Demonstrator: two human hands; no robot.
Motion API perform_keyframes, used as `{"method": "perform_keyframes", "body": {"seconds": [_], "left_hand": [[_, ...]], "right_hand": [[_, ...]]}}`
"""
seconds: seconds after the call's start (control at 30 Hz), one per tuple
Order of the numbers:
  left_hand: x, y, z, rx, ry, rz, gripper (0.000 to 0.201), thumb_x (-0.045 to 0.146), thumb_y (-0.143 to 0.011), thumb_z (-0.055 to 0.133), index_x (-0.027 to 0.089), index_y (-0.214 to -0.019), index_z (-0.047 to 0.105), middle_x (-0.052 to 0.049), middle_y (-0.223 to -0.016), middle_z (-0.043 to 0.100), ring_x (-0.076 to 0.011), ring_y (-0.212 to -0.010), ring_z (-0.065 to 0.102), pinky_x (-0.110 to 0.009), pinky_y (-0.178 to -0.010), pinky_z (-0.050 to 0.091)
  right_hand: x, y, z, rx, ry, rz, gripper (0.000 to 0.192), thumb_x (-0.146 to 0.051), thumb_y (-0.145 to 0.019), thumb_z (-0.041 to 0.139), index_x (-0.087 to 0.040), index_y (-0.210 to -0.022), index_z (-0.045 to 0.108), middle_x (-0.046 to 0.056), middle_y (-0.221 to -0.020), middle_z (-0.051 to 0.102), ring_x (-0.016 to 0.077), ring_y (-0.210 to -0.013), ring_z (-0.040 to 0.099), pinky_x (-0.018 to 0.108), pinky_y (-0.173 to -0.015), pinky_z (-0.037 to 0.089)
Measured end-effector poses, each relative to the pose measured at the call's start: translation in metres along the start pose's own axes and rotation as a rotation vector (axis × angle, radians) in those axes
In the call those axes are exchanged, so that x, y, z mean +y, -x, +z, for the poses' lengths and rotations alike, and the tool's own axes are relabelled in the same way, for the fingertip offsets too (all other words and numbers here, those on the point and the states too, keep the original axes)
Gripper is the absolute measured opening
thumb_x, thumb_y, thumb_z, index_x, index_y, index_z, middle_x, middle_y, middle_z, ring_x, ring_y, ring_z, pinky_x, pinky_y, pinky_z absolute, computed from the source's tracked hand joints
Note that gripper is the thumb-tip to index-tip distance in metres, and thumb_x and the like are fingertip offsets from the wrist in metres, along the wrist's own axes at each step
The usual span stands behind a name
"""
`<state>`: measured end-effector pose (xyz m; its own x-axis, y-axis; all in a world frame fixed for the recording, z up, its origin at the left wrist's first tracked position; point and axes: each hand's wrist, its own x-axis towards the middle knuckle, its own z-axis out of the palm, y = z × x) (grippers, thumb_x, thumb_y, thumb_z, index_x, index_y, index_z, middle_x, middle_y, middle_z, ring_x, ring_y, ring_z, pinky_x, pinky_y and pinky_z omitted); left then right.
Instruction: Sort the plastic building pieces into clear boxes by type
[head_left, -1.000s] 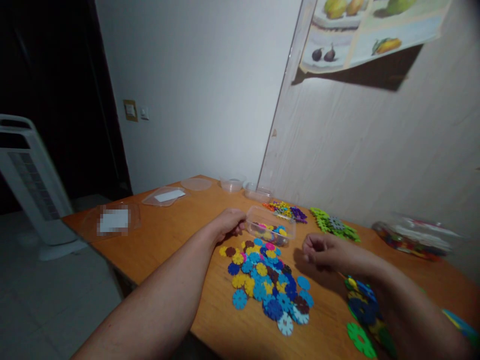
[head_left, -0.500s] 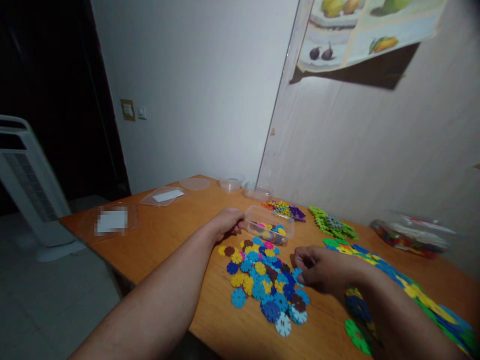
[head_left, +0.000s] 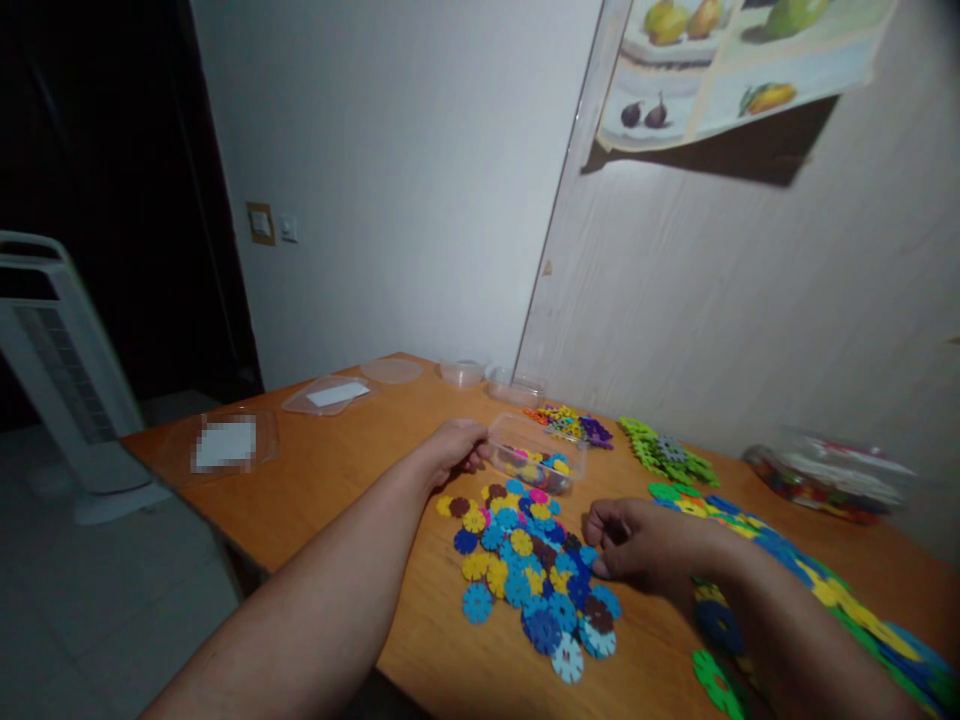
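The left hand (head_left: 460,448) has not shifted over the past second: its fingers are curled loosely against the left wall of the clear rectangular container (head_left: 529,432), though whether they pinch the rim cannot be told. Inside the container lie yellow, blue, pink and brown snowflake building discs (head_left: 533,466). Just in front of the container spreads the main pile of snowflake discs (head_left: 523,573), mostly blue and yellow, with white ones at its near end.

The change is on the right. A second ago the right hand (head_left: 606,548) was beside the container and apart from the pile; now it is nearer the camera, at the pile's right edge. That puts its half-curled fingers, with a small gap inside the curl, at a light-blue disc (head_left: 587,556); whether the disc is gripped or only touched cannot be told.

So the main pile lies between the hands: nearer the camera than the left, directly beside the right. Farther right of the container, larger flower-shaped pieces (head_left: 829,590) show beyond the right forearm, which hid them a second ago.
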<state>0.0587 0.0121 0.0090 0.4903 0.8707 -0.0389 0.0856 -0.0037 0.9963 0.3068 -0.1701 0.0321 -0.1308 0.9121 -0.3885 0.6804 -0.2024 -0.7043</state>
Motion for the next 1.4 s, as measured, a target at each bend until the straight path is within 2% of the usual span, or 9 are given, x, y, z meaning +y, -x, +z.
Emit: {"method": "perform_keyframes", "body": {"seconds": [0.13, 0.3, 0.53, 0.8, 1.0, 1.1, 1.2, 1.33, 1.4], "left_hand": [[0.0, 0.0, 0.0, 0.001, 0.021, -0.026, 0.01, 0.02, -0.072, 0.05, 0.015, -0.065, 0.054, -0.002, -0.054, 0.058, -0.0076, -0.043, 0.048, -0.019, -0.041, 0.033], [0.001, 0.001, 0.002, -0.012, 0.043, -0.052, 0.009, 0.021, -0.073, 0.052, 0.014, -0.067, 0.055, -0.004, -0.059, 0.063, -0.0076, -0.045, 0.051, -0.018, -0.042, 0.033], [0.002, 0.002, 0.003, -0.053, -0.001, -0.04, 0.011, 0.02, -0.073, 0.051, 0.013, -0.067, 0.056, -0.006, -0.061, 0.065, -0.0086, -0.046, 0.053, -0.019, -0.042, 0.036], [0.002, 0.003, 0.003, -0.04, 0.012, -0.023, 0.009, 0.019, -0.073, 0.05, 0.013, -0.068, 0.054, -0.007, -0.066, 0.067, -0.0084, -0.047, 0.055, -0.018, -0.042, 0.036], [0.001, 0.002, 0.003, -0.047, -0.012, 0.0, 0.011, 0.018, -0.072, 0.049, 0.013, -0.066, 0.056, -0.008, -0.066, 0.067, -0.0089, -0.048, 0.056, -0.018, -0.043, 0.037], [0.0, 0.001, 0.003, -0.041, -0.014, -0.005, 0.011, 0.018, -0.072, 0.048, 0.013, -0.066, 0.056, -0.007, -0.066, 0.067, -0.0087, -0.048, 0.055, -0.018, -0.042, 0.037], [0.0, 0.0, 0.003, -0.048, -0.019, -0.009, 0.01, 0.018, -0.072, 0.049, 0.013, -0.066, 0.056, -0.007, -0.064, 0.066, -0.0085, -0.047, 0.055, -0.018, -0.042, 0.036], [0.0, -0.001, 0.003, -0.06, -0.013, -0.017, 0.011, 0.018, -0.072, 0.048, 0.013, -0.067, 0.056, -0.007, -0.063, 0.065, -0.0089, -0.046, 0.055, -0.018, -0.042, 0.036], [0.0, -0.001, 0.003, -0.06, -0.004, -0.018, 0.01, 0.018, -0.072, 0.049, 0.013, -0.067, 0.056, -0.007, -0.063, 0.066, -0.0088, -0.045, 0.054, -0.018, -0.042, 0.036]], "right_hand": [[0.003, -0.003, 0.004, 0.042, 0.076, 0.007, 0.017, -0.021, -0.066, 0.068, -0.02, -0.077, 0.054, -0.005, -0.063, 0.054, 0.008, -0.052, 0.047, 0.016, -0.043, 0.034], [-0.002, -0.003, 0.0, 0.05, -0.036, 0.04, 0.026, -0.043, -0.075, 0.066, -0.018, -0.073, 0.056, -0.003, -0.054, 0.054, 0.0091, -0.046, 0.047, 0.019, -0.044, 0.036], [-0.022, -0.002, -0.014, 0.485, -0.363, -0.174, 0.035, -0.049, -0.075, 0.067, -0.019, -0.09, 0.057, 0.004, -0.075, 0.064, 0.0127, -0.062, 0.059, 0.023, -0.056, 0.048], [0.002, 0.003, -0.002, 0.012, 0.081, 0.021, 0.025, -0.023, -0.064, 0.072, -0.021, -0.082, 0.055, -0.005, -0.066, 0.057, 0.0094, -0.052, 0.051, 0.019, -0.045, 0.038], [0.004, 0.001, 0.004, 0.008, 0.126, 0.032, 0.021, -0.017, -0.064, 0.067, -0.021, -0.078, 0.051, -0.006, -0.061, 0.054, 0.0086, -0.048, 0.048, 0.018, -0.04, 0.033], [-0.001, 0.0, 0.005, 0.031, -0.001, -0.002, 0.022, -0.024, -0.067, 0.07, -0.02, -0.074, 0.049, -0.006, -0.057, 0.052, 0.0075, -0.046, 0.045, 0.018, -0.041, 0.032], [-0.013, -0.001, 0.002, 0.159, -0.237, -0.09, 0.03, -0.04, -0.07, 0.072, -0.02, -0.075, 0.049, -0.004, -0.058, 0.056, 0.0094, -0.05, 0.051, 0.019, -0.046, 0.038], [-0.029, -0.003, -0.005, 0.489, -0.499, -0.284, 0.037, -0.046, -0.069, 0.075, -0.02, -0.082, 0.053, 0.002, -0.074, 0.064, 0.0132, -0.066, 0.061, 0.024, -0.06, 0.046], [-0.031, -0.006, -0.003, 0.523, -0.503, -0.286, 0.036, -0.046, -0.068, 0.075, -0.02, -0.082, 0.054, 0.002, -0.072, 0.063, 0.0134, -0.064, 0.06, 0.024, -0.059, 0.046]]}}
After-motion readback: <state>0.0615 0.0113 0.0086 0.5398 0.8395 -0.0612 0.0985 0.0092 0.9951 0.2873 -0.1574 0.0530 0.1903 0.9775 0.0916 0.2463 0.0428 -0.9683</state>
